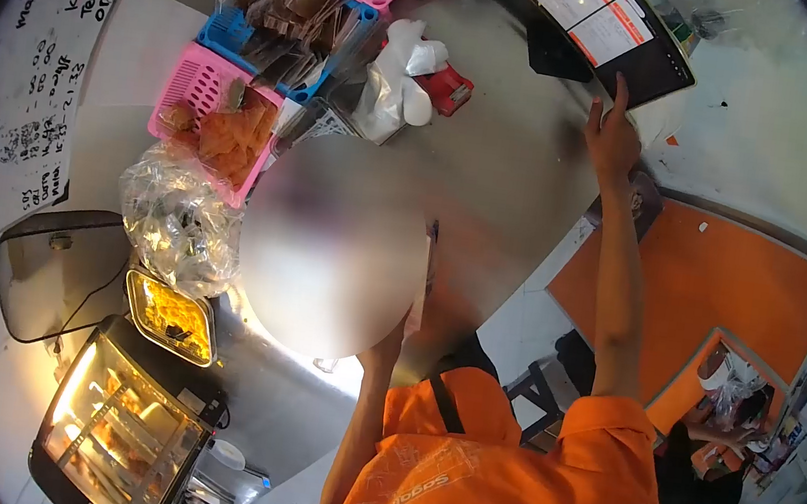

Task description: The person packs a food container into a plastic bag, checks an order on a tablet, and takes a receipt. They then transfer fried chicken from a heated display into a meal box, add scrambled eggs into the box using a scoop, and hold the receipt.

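My right hand (613,142) reaches to the upper right, index finger stretched out and its tip at the lower edge of a dark-screened tablet (659,72). It holds nothing; the thumb stands apart from the index finger. Orange and white panels show on the tablet's screen. My left hand (384,342) is at the middle of the view, mostly covered by a large blurred patch. A thin dark-edged item (432,246) shows beside that patch; whether my left fingers grip it is hidden.
Pink basket (187,84) and blue basket (224,29) hold packets, beside white plastic bags (399,80) and a red item (449,89). Lower left are a clear bag (181,220), a tray of yellow food (172,316) and a lit display case (125,429). Another person (698,480) is at lower right.
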Tool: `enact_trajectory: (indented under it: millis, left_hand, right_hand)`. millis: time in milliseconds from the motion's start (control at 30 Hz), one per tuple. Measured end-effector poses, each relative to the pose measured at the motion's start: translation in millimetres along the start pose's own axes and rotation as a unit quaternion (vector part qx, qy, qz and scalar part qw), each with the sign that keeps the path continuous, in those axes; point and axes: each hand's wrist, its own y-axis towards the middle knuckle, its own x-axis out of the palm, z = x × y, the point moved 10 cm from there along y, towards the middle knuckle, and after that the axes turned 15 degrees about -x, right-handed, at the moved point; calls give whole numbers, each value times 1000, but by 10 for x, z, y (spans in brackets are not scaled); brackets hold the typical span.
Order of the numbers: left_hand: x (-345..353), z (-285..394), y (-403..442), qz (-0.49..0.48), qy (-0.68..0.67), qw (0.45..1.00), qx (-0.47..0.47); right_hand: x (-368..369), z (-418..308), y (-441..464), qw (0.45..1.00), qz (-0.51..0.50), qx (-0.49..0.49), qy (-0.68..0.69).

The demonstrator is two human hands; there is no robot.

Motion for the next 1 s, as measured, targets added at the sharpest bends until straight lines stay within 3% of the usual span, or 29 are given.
enact_trajectory:
  millis: [133,233,300,433,633,700,833,900,1000]
  left_hand:
    - [9,-39,11,3,-40,999,-1]
    - [-20,-31,-6,11,-58,998,-6]
    - [-23,-71,-6,2,-125,992,-19]
    - [47,-99,8,5,-87,996,31]
    - [-40,-74,-7,23,-58,998,-23]
    - [-84,36,-14,33,-47,998,14]
    - [-153,18,-44,59,-23,998,2]
    - [-20,-121,4,-20,-52,996,-64]
    - [-23,-122,-3,-45,-53,993,-98]
  right_hand:
    - [-71,-30,32,999,36,-20,-7]
    - [-85,-60,30,1000,24,-3,-17]
    - [-57,-188,52,999,-2,-42,-31]
    - [-42,-327,115,994,46,-90,-32]
    - [-49,-401,184,994,44,-99,-32]
    - [-5,-407,117,997,-11,-73,-9]
    - [66,-795,-305,990,-18,-130,58]
    - [145,-1008,-603,981,-65,-127,129]
    - [54,-1461,-934,961,-105,-112,230]
